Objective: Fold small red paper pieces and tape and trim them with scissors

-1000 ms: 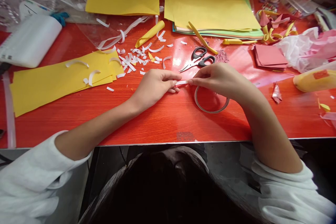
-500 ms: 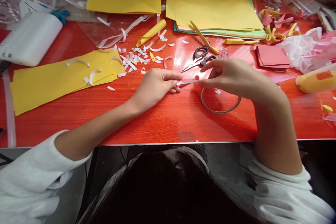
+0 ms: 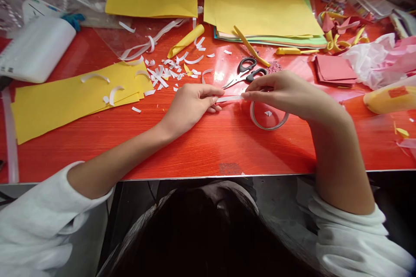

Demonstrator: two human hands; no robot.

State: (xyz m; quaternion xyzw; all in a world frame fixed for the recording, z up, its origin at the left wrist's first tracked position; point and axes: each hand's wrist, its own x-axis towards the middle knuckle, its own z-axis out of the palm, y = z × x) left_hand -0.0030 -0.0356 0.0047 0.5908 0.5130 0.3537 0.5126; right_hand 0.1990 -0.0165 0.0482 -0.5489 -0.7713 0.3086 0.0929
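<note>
A narrow white strip point(image 3: 229, 98) is stretched between my two hands above the red table point(image 3: 188, 151). My left hand point(image 3: 190, 106) pinches its left end between thumb and forefinger. The right end is held by my right hand point(image 3: 281, 94), thumb and fingertips pressed together. Just below my right hand, a thin pale ring point(image 3: 271, 128) shows, its upper part hidden by the hand. Black-handled scissors point(image 3: 242, 73) lie behind the strip, blades pointing left. Small white paper scraps point(image 3: 162, 74) are scattered behind my left hand.
Yellow paper strips point(image 3: 65, 93) lie at the left, near a white device point(image 3: 39, 47). Yellow sheets point(image 3: 260, 11) are stacked at the back. Red paper squares point(image 3: 334, 69) and crumpled pink-white wrapping point(image 3: 373, 58) lie at the right.
My right hand has shifted slightly left and its thumb and forefinger have come closer together on the strip. The ring below it looks smaller.
</note>
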